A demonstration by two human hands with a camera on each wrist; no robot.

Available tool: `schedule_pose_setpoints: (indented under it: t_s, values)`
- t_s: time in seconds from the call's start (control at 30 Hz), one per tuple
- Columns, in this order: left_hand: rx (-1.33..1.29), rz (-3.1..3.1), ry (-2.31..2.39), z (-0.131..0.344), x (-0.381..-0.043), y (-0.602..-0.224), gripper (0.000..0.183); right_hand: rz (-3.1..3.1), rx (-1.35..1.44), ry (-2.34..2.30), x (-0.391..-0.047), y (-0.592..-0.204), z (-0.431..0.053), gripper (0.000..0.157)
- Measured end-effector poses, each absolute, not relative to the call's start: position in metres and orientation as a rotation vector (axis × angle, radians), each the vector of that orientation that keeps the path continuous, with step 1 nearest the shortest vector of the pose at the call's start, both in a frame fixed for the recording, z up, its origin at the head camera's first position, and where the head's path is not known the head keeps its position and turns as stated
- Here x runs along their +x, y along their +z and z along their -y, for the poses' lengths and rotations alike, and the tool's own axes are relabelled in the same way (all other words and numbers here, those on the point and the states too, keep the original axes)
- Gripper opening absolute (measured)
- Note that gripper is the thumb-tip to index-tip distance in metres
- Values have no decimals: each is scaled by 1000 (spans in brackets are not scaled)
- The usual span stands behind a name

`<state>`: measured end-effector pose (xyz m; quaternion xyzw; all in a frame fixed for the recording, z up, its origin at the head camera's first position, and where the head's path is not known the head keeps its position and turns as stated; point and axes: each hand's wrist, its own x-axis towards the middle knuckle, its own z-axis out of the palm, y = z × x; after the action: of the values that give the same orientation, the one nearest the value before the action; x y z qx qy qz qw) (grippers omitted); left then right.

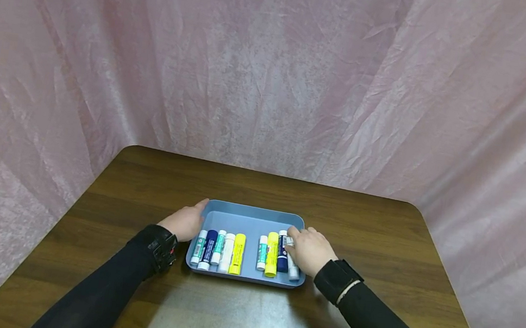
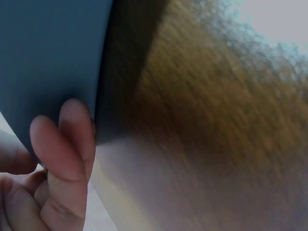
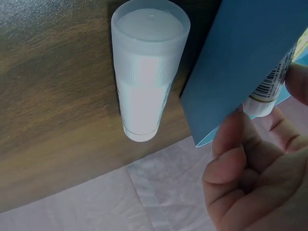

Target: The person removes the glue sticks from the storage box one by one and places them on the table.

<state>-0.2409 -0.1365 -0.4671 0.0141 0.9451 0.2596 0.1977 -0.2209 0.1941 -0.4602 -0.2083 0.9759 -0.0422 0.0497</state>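
Note:
A light blue tray (image 1: 256, 215) holds several glue sticks in two groups. My left hand (image 1: 188, 222) grips the tray's left side, and in the left wrist view its fingers (image 2: 60, 149) curl against the outer wall. Over the tray's right rim, my right hand (image 1: 313, 250) pinches a white glue stick (image 1: 293, 269) at the end of the right group. In the right wrist view, that stick's white end (image 3: 260, 107) shows between thumb and fingers. Beside it lie a dark blue glue stick (image 1: 281, 262) and a yellow one (image 1: 271, 258).
Outside the tray's right wall, a white glue stick with a frosted cap (image 3: 149, 72) is on the wooden table (image 1: 359, 225); my right hand hides it in the head view. The left group includes another yellow glue stick (image 1: 237, 254). A pink curtain (image 1: 273, 78) hangs behind the table.

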Motion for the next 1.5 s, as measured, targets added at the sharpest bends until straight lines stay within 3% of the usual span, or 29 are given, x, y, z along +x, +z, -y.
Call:
schedule_pose_setpoints:
  t_s: [1.5]
  values:
    - [53, -2661, 706, 135, -238, -463, 59, -2949, -544, -388, -219, -460, -194, 31]
